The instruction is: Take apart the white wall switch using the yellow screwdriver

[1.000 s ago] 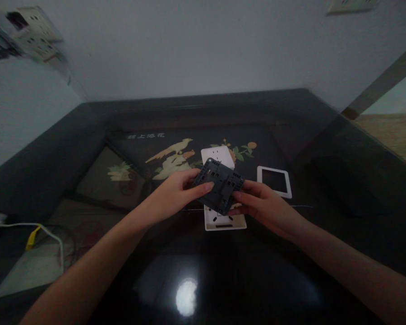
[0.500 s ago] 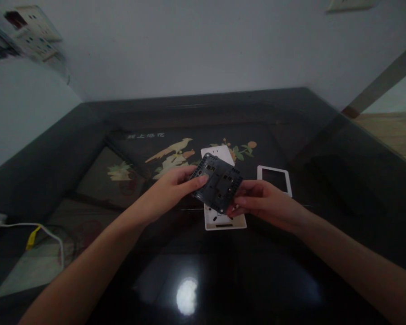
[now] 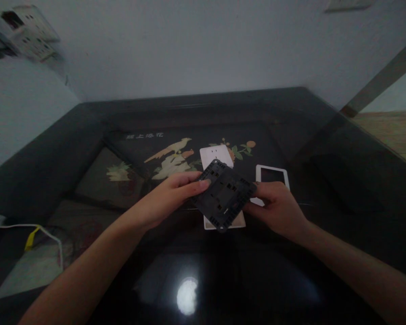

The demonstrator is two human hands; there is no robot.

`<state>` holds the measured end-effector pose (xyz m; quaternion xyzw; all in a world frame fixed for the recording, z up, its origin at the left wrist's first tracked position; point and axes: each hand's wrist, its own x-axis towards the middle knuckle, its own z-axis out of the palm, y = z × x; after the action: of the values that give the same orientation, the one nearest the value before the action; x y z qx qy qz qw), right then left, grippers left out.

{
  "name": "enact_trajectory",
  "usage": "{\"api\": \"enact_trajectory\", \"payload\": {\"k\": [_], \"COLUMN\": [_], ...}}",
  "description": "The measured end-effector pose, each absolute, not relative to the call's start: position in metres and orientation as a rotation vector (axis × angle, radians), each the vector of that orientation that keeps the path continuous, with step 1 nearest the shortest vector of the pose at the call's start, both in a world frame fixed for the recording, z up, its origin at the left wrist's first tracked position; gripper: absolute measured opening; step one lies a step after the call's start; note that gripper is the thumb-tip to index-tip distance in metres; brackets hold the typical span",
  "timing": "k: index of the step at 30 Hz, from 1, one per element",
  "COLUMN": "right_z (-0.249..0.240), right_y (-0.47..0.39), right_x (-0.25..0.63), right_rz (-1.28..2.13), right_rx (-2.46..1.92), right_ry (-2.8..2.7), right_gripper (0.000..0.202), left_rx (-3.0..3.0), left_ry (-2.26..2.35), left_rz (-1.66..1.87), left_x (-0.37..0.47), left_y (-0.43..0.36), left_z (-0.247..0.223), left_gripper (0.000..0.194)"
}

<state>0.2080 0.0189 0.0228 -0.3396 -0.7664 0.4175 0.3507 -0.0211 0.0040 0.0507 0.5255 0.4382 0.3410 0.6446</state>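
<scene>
A dark grey, square plastic socket plate (image 3: 223, 194) is held tilted above the table, with slots and small metal-coloured openings on its upper face. My left hand (image 3: 174, 194) grips its left side, thumb lying on top and fingers underneath. At the right corner, my right hand (image 3: 279, 203) pinches the edge between thumb and fingers; its fingertips are partly hidden. Beneath the plate lie a white socket faceplate (image 3: 214, 153) with slots and a white shallow box (image 3: 238, 222), both partly covered. A white square frame (image 3: 287, 178) rests behind my right hand.
The glossy black table (image 3: 250, 271) has a bird-and-flower picture (image 3: 172, 151) on it and stands against the wall. A white cable (image 3: 50, 230) with a yellow tag (image 3: 31, 239) runs along the left. Wall sockets (image 3: 34, 34) are at upper left.
The plate has tipped and come slightly lower and nearer. My right hand has shifted from beneath its lower right side to its right corner, while my left hand keeps its hold.
</scene>
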Motion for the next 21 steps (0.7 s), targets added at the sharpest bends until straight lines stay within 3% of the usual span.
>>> {"api": "enact_trajectory", "payload": {"k": [5, 10, 15, 21], "right_z": [0.022, 0.018, 0.015, 0.013], "right_y": [0.024, 0.034, 0.04, 0.033], "right_x": [0.21, 0.212, 0.215, 0.209], "right_rz": [0.983, 1.396, 1.695, 1.822], "right_rx": [-0.93, -1.015, -0.95, -0.958], "right_ry": [-2.077, -1.739, -1.42, -1.326], "right_gripper": [0.011, 0.017, 0.02, 0.017], "left_rx": [1.225, 1.293, 1.735, 2.055], "left_ry": [1.03, 1.223, 1.253, 1.51], "left_rz": [0.786, 0.868, 0.765, 0.788], "left_x": [-0.024, -0.032, -0.038, -0.051], "left_y": [0.003, 0.006, 0.01, 0.008], "left_z": [0.051, 0.047, 0.054, 0.047], "left_gripper": [0.026, 0.042, 0.029, 0.026]}}
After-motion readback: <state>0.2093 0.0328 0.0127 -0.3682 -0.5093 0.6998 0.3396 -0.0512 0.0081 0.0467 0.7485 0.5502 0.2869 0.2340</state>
